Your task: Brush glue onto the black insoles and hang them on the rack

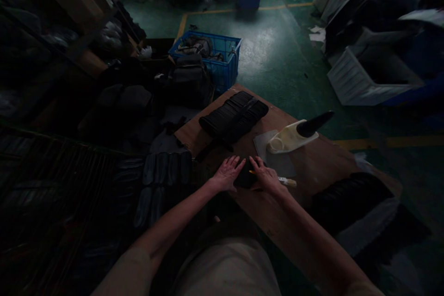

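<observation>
A small dark piece (246,176), its kind hard to make out in the dim light, lies at the near edge of the wooden table between both hands. My left hand (227,174) rests on its left side with fingers spread. On the other side, my right hand (265,175) presses down with bent fingers. A brush (288,181) runs through that hand: its orange tip shows by the fingers, and its metal band and pale bristles stick out to the right. Beyond it, a cream plastic container (287,138) with a black top sits on a pale sheet (281,162).
A bundle of black strips (236,113) tied with a band lies on the wooden table (326,157). Another black stack (354,194) is at the right. A blue crate (224,71) stands behind, a grey bin (357,83) at the right, folded dark pieces (163,169) at the left.
</observation>
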The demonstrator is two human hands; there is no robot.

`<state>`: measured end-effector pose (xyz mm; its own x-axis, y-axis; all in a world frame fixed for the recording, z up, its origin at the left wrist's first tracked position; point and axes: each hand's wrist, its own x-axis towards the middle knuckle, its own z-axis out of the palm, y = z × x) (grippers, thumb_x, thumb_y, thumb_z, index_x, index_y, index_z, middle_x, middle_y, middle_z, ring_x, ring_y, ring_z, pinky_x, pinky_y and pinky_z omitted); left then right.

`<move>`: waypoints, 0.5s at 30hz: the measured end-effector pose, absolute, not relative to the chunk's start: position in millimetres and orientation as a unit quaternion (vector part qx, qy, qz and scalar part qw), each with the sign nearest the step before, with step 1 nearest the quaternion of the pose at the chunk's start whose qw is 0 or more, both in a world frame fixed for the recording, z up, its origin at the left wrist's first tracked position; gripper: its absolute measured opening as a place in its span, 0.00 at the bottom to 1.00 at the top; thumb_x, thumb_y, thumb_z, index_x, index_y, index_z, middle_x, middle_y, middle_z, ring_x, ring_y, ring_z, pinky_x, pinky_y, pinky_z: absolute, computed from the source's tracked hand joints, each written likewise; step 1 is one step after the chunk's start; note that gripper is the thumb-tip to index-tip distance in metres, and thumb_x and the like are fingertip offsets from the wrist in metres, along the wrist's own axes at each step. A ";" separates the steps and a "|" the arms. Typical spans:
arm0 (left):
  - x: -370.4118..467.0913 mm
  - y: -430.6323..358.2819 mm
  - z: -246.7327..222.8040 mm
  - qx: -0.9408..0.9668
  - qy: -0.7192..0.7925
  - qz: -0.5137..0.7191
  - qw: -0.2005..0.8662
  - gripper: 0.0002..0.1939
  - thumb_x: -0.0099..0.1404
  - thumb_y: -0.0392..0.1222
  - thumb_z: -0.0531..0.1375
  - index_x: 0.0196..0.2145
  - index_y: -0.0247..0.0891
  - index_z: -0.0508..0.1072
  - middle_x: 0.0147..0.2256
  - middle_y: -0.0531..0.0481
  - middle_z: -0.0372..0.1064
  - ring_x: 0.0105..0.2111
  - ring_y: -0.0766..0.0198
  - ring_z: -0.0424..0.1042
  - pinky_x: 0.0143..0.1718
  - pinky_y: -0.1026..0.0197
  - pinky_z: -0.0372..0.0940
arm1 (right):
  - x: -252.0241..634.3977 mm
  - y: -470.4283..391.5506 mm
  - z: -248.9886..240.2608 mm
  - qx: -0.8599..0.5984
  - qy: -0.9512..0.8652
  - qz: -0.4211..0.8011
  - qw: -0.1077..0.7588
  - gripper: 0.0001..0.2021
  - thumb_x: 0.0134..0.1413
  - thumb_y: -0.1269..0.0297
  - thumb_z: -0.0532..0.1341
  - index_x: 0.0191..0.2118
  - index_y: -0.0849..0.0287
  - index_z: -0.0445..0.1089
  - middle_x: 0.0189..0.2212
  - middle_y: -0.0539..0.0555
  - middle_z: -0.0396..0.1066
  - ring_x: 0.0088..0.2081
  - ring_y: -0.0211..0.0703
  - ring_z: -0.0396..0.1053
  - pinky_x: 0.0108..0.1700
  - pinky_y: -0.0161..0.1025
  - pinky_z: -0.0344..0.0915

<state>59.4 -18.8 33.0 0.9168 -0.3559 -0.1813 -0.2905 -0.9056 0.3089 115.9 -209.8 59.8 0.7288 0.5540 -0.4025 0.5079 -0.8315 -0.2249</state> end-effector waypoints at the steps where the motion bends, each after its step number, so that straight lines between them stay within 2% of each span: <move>1: 60.7 -20.2 31.1 0.972 -0.154 -0.123 0.130 0.65 0.37 0.46 0.76 0.67 0.37 0.46 0.63 0.30 0.50 0.63 0.38 0.51 0.62 0.43 0.45 | 115.9 -207.3 59.5 -0.927 -0.289 0.236 0.033 0.60 0.33 0.60 0.77 0.69 0.56 0.41 0.66 0.69 0.47 0.50 0.57 0.72 0.48 0.42 0.70; 3: 61.3 -20.3 28.8 0.974 -0.145 -0.122 0.123 0.61 0.42 0.42 0.74 0.67 0.37 0.46 0.59 0.30 0.56 0.58 0.39 0.57 0.59 0.45 0.49 | 109.2 -204.0 58.5 -0.930 -0.280 0.237 -0.007 0.57 0.38 0.61 0.75 0.69 0.56 0.40 0.63 0.70 0.52 0.45 0.56 0.74 0.43 0.42 0.71; 6: 60.1 -16.5 29.2 0.969 -0.179 -0.127 0.116 0.57 0.47 0.42 0.71 0.67 0.38 0.46 0.56 0.33 0.60 0.54 0.42 0.61 0.56 0.47 0.52 | 91.3 -203.2 56.1 -0.938 -0.252 0.232 -0.051 0.48 0.49 0.66 0.69 0.69 0.56 0.40 0.62 0.70 0.54 0.40 0.52 0.76 0.38 0.41 0.72; 11: 59.5 -12.0 31.5 0.964 -0.217 -0.135 0.073 0.55 0.49 0.48 0.69 0.68 0.37 0.45 0.56 0.33 0.59 0.53 0.43 0.60 0.54 0.47 0.53 | 79.2 -207.7 52.4 -0.945 -0.229 0.228 -0.052 0.38 0.57 0.70 0.60 0.69 0.58 0.42 0.67 0.71 0.44 0.41 0.50 0.76 0.38 0.41 0.73; 15: 61.7 -14.3 31.3 0.965 -0.218 -0.138 0.047 0.55 0.48 0.47 0.69 0.67 0.36 0.46 0.56 0.32 0.59 0.51 0.42 0.62 0.52 0.46 0.55 | 84.9 -207.8 47.5 -0.946 -0.223 0.228 -0.055 0.33 0.60 0.77 0.51 0.69 0.57 0.43 0.64 0.71 0.51 0.40 0.51 0.76 0.37 0.42 0.73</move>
<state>61.7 -14.3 31.3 0.8669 -0.4342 -0.2450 -0.4085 -0.9003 0.1502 84.9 -207.8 47.5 0.7968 0.3971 -0.4553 0.4473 -0.8944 0.0028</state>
